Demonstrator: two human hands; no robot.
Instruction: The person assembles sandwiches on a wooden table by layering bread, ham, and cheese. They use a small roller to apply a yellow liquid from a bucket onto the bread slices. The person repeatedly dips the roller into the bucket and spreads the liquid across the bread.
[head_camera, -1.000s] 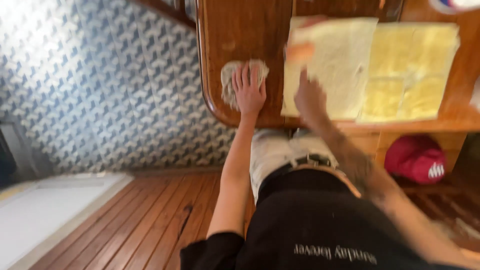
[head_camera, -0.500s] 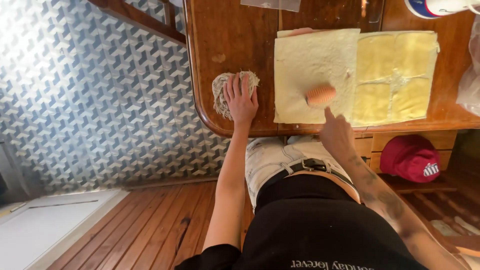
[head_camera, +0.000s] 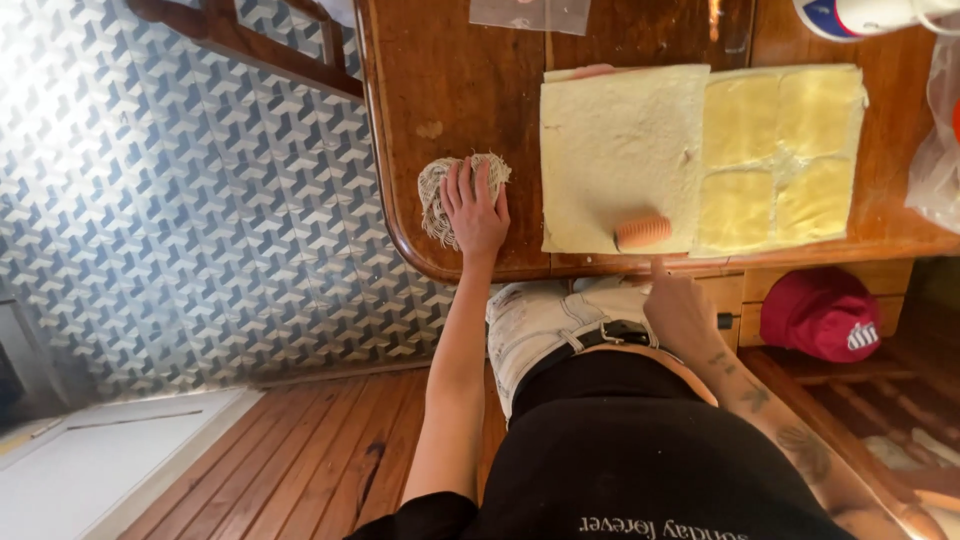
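Pressing, left hand (head_camera: 476, 212): palm flat, fingers spread on straw mat (head_camera: 440, 195), table (head_camera: 450, 90).
Right hand (head_camera: 680, 310): loose, empty, fingertip near orange roller (head_camera: 643, 232) on cream sheet (head_camera: 620, 150).

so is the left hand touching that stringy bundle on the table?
Touching. The head view shows the left hand pressed flat on the stringy bundle, fingers overlapping its strands, no gap visible.

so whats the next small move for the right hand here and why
Probably reach forward and take the small orange roll. It lies loose on the pale dough sheet near the table edge, the right hand sits empty just below it, and the left hand is pressing the noodle bundle.
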